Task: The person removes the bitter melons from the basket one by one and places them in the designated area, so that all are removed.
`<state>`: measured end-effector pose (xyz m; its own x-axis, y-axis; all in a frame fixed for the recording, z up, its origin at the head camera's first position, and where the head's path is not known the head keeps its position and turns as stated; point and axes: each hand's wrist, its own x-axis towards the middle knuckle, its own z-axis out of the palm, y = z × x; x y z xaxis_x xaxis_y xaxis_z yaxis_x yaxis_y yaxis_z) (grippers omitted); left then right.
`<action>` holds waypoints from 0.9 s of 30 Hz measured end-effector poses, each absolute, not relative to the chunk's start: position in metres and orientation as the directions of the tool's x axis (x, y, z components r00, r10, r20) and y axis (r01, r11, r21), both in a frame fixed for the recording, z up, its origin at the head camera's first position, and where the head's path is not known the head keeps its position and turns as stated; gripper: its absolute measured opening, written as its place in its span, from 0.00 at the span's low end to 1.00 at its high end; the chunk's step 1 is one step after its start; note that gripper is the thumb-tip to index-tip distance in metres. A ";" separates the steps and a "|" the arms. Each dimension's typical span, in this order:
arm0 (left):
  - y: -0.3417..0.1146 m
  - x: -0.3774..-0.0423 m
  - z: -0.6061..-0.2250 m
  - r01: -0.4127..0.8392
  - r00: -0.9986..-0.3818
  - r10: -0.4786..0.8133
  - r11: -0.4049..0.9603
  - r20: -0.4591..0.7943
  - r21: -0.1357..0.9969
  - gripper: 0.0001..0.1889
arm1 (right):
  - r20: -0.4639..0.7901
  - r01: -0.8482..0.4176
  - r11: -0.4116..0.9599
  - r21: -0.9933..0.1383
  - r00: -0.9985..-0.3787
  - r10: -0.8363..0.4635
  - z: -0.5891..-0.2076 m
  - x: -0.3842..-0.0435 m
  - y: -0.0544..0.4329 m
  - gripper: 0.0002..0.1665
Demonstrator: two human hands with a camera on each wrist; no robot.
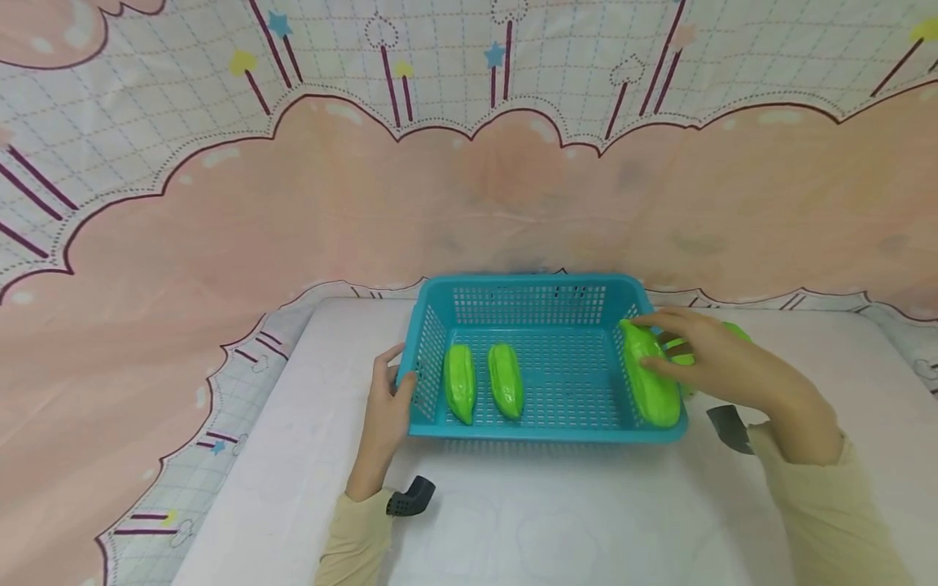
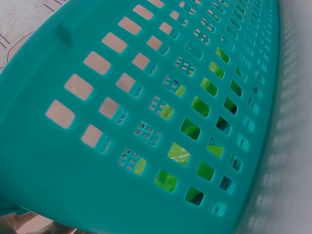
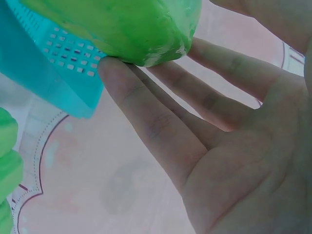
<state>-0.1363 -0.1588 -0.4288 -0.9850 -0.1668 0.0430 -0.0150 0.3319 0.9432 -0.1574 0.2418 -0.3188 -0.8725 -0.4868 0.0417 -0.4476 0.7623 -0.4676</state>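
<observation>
We see the left hand (image 1: 386, 403) gripping, fingers bent, the left side of a turquoise perforated plastic basket (image 1: 567, 378) — two glossy green elongated vegetables (image 1: 460, 382) inside. Our right hand (image 1: 707, 350), fingers spread, holds another glossy green elongated vegetable (image 1: 650, 382) at its right wall.

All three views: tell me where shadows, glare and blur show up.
Head view: faint shadow on the white table below the blue basket; left wrist: table blurred at the picture's right; right wrist: small white glints on the large green piece.
</observation>
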 end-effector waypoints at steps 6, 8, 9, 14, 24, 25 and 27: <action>-0.159 -0.137 -0.429 -0.010 -0.986 -0.161 0.322 0.045 0.947 0.25 | 0.049 -0.441 0.739 -0.509 -0.872 -0.487 -0.319 -0.157 0.246 0.32; -0.159 -0.137 -0.429 -0.007 -0.986 -0.159 0.320 0.047 0.947 0.26 | 0.047 -0.437 0.739 -0.513 -0.874 -0.484 -0.319 -0.156 0.248 0.33; -0.159 -0.138 -0.428 -0.006 -0.986 -0.159 0.320 0.047 0.948 0.26 | 0.048 -0.436 0.739 -0.514 -0.874 -0.483 -0.319 -0.156 0.248 0.32; -0.158 -0.138 -0.428 -0.006 -0.986 -0.159 0.315 0.046 0.949 0.25 | 0.069 -0.437 0.728 -0.528 -0.877 -0.476 -0.322 -0.152 0.253 0.31; -0.159 -0.137 -0.428 -0.010 -0.986 -0.164 0.313 0.043 0.950 0.25 | 0.102 -0.443 0.719 -0.535 -0.879 -0.466 -0.323 -0.148 0.262 0.31; -0.159 -0.137 -0.429 -0.011 -0.985 -0.165 0.312 0.043 0.950 0.25 | 0.107 -0.446 0.717 -0.535 -0.878 -0.466 -0.323 -0.147 0.263 0.31; -0.160 -0.137 -0.429 -0.010 -0.985 -0.166 0.311 0.044 0.950 0.25 | 0.117 -0.448 0.716 -0.535 -0.879 -0.462 -0.323 -0.145 0.264 0.31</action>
<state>-0.1370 -0.1597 -0.4293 -0.9851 -0.1662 0.0437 -0.0104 0.3114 0.9502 -0.1452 0.2643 -0.3232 -0.8790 -0.4623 0.1171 -0.4480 0.7162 -0.5351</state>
